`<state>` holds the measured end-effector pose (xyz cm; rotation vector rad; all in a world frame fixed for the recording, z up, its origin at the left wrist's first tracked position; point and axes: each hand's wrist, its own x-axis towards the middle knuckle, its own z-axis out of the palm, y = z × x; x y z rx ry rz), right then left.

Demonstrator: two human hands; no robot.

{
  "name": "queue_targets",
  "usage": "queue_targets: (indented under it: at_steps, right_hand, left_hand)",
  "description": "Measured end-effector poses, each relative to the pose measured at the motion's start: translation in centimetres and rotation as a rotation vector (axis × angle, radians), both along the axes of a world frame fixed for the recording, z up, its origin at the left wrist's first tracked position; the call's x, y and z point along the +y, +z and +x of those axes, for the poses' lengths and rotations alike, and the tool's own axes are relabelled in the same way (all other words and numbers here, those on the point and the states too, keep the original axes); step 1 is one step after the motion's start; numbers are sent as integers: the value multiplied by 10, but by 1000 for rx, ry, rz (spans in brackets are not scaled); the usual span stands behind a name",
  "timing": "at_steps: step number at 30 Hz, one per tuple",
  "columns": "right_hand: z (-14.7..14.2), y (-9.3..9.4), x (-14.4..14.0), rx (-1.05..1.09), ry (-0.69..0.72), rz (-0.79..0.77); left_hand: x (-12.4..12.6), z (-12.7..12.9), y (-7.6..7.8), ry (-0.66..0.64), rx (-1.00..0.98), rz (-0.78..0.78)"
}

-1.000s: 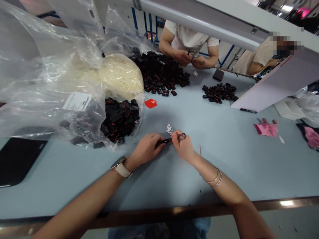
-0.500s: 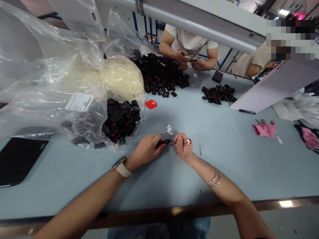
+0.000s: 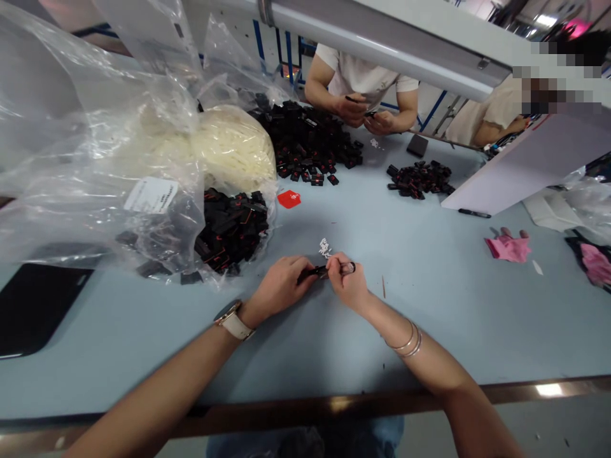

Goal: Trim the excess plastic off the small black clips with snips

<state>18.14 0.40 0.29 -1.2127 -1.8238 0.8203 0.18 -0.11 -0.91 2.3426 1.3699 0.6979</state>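
So both hands meet near the middle of the blue table [image 3: 429, 305], a bit toward the near edge. Left hand [image 3: 279, 289] is closed around a small black part [image 3: 312, 273], pinching one end of it, and the right hand [image 3: 351, 283] is closed on a little tool w/ a ring-shaped end [image 3: 348, 267], tip pressed right up against the part, so the two things are touching between the fingertips. Can't tell what the tool is exactly, too small. Just beyond the hands there's a tiny clump of white scraps [image 3: 325, 248]. As for progress, I'd guess it's early-to-mid: a clear bag of black-and-red parts [image 3: 229, 229] sits toward the left side w/ lots in it, there's a much bigger loose heap [image 3: 305, 140] toward the far edge, plus a smaller pile [image 3: 420, 178] to the right of that, vs. just one piece being worked here. No obvious done pile next to the hands, tbh. Another person [image 3: 363, 95] at the far edge is fiddling w/ the same kind of parts. Pink gloves [image 3: 508, 247] lie near the right edge.
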Motion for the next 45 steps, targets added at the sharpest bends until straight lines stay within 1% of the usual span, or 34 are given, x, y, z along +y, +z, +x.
queue_targets:
  at_steps: [3, 7, 14, 17, 19, 21, 24, 26, 29, 31, 35, 37, 41, 45]
  right_hand:
    - [2, -5, -2, 87, 13, 4]
    - [4, -8, -4, 146, -17, -13]
    - [0, 4, 1, 4, 16, 0]
    - [0, 4, 2, -5, 12, -12]
    - [2, 0, 2, 53, -13, -22]
    - [4, -4, 1, 149, -73, -34]
    - [6, -6, 0, 248, -121, -8]
    - [6, -6, 0, 230, -72, 10]
    - [5, -3, 1, 167, 14, -35]
    - [5, -1, 4, 210, -21, -71]
    - [5, 1, 7, 347, -168, -113]
    - [5, 2, 7, 342, -171, -135]
    - [4, 1, 2, 263, -92, -165]
    - [5, -2, 0, 170, -58, -129]
  left_hand:
    - [0, 0, 0, 4, 4, 2]
    - [0, 1, 1, -9, -7, -1]
    - [0, -1, 0, -2, -11, -7]
    - [0, -1, -1, -3, -23, -4]
    - [0, 0, 0, -6, -20, -7]
    - [0, 0, 0, -5, -17, -17]
    - [0, 0, 2, -3, -12, -26]
    - [-1, 0, 3, -5, -4, -29]
    - [-1, 0, 4, -3, 0, -29]
    - [-1, 0, 4, -4, -2, -30]
    - [0, 1, 3, -17, -13, -26]
    - [0, 1, 2, -21, -21, -24]
    - [-1, 0, 4, -14, -32, -28]
    - [-1, 1, 4, -16, -42, -24]
